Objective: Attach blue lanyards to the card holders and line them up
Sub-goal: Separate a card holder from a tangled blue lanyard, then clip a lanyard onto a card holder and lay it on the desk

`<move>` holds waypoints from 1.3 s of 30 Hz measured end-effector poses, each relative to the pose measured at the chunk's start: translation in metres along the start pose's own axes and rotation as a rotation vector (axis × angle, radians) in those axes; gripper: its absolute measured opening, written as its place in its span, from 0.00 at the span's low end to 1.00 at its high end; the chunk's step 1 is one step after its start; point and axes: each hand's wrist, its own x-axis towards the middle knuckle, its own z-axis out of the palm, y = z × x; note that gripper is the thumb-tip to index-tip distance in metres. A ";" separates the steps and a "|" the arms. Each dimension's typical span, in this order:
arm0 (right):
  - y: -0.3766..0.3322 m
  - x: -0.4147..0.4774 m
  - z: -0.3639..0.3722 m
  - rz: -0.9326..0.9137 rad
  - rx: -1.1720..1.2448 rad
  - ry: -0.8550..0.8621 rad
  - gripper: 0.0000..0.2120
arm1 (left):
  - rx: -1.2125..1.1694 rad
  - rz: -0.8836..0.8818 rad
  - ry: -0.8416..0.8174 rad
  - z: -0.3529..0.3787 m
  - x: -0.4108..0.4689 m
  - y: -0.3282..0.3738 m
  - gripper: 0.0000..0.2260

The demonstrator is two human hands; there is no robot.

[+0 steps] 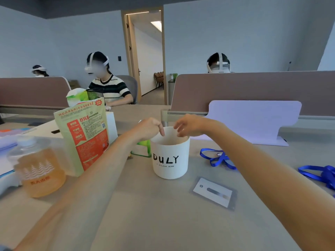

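Note:
A clear card holder (213, 193) with a white card inside lies flat on the grey table, right of centre. One blue lanyard (217, 159) lies tangled behind it, and a second blue lanyard (321, 175) lies at the right edge. Both my hands hover over the far rim of a white cup (170, 160) marked DULY. My left hand (150, 128) has curled fingers, with one finger pointing down into the cup. My right hand (188, 126) hangs with loosely curled fingers above the rim. Neither hand visibly holds anything.
A plastic bottle of orange drink (39, 171) and a printed red and green bag (84, 134) stand at the left. A green object (142, 150) sits behind my left arm. A white stand (253, 120) and brown desk dividers (253, 89) close the back. Other people sit beyond.

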 end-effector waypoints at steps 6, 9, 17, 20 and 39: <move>0.025 -0.041 0.011 -0.003 0.106 0.336 0.14 | -0.165 0.112 0.110 0.030 -0.027 0.034 0.19; 0.052 -0.072 0.016 0.043 0.171 0.516 0.13 | -0.168 0.197 0.091 0.050 -0.039 0.057 0.19; 0.128 -0.151 0.050 0.215 0.306 0.600 0.12 | 0.015 0.358 -0.121 0.136 -0.060 0.095 0.17; 0.152 -0.175 0.071 0.253 0.280 0.591 0.13 | 0.132 0.346 -0.228 0.169 -0.066 0.086 0.14; 0.255 -0.285 0.061 0.528 0.429 0.893 0.12 | 0.185 0.533 -0.099 0.288 -0.067 0.170 0.16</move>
